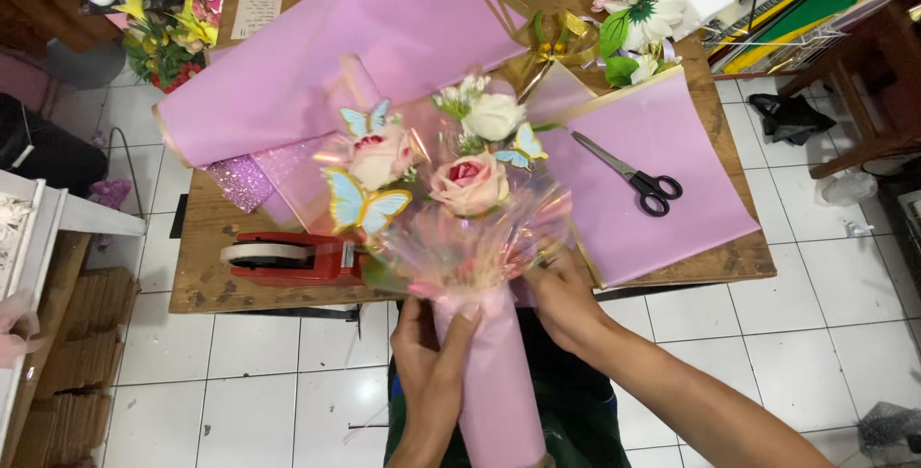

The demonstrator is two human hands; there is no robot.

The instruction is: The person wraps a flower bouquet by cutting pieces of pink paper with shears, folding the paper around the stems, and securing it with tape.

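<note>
I hold a bouquet [451,190] of pink and white roses with blue paper butterflies, wrapped in iridescent clear film and pink paper. My left hand [429,358] grips the pink-wrapped stem [499,382] just below the film. To the right of the stem, my right hand [564,297] pinches the lower right edge of the film. The flower heads lean over the wooden table [206,276].
A red tape dispenser [288,257] sits at the table's near edge, left of the bouquet. Black-handled scissors [633,175] lie on a pink paper sheet [662,161]. A large pink sheet [345,46], gold ribbon [547,46] and artificial flowers [643,12] lie farther back.
</note>
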